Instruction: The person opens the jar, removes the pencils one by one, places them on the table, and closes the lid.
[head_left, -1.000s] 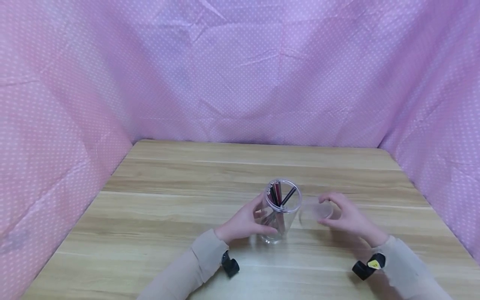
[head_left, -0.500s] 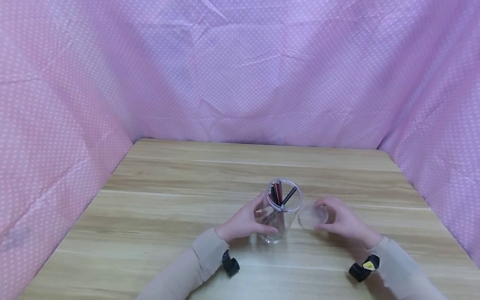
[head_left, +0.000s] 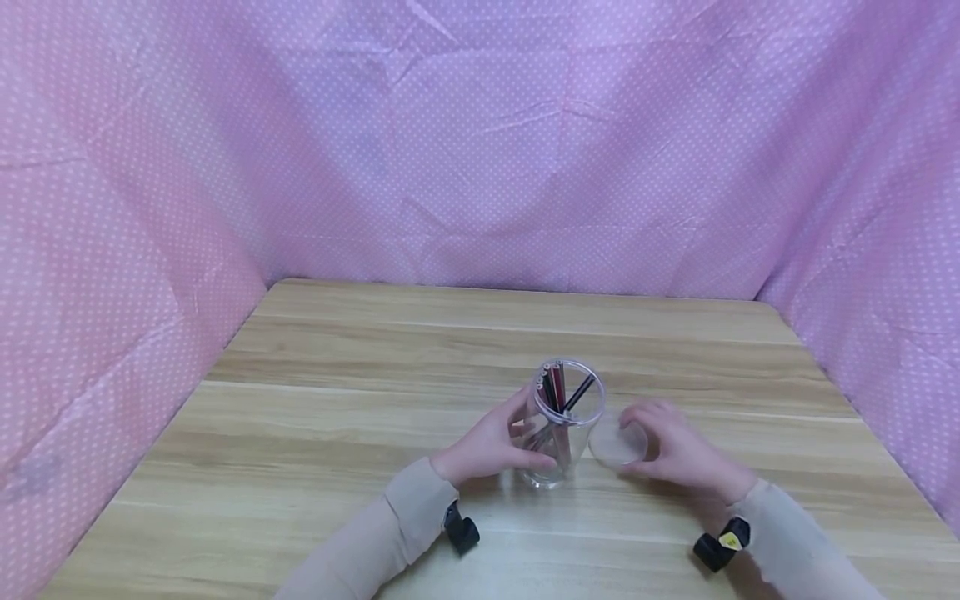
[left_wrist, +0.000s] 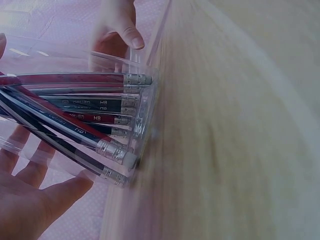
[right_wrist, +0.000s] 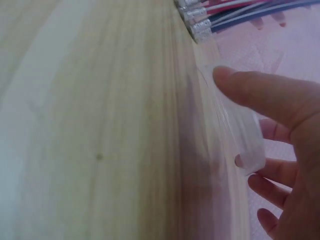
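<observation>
A clear cylindrical jar (head_left: 581,442) stands upright on the wooden table, uncovered at the top. Inside it lean several red and black pencils (head_left: 557,387), whose metal ends with erasers rest at the jar's bottom in the left wrist view (left_wrist: 95,104). My left hand (head_left: 491,442) grips the jar from its left side, thumb in front and fingers behind. Just right of the jar, my right hand (head_left: 678,446) holds a clear round lid (head_left: 618,442) by its edge between thumb and fingers; the right wrist view shows this lid (right_wrist: 240,127) low at the table surface.
The wooden table (head_left: 337,358) extends around both hands. Pink dotted cloth (head_left: 480,167) hangs behind it and along both sides. A black wrist camera sits on each wrist, at the left (head_left: 461,529) and at the right (head_left: 722,546).
My right hand has moved left with the clear lid, bringing it close beside the jar. The left hand and the jar have stayed in place.
</observation>
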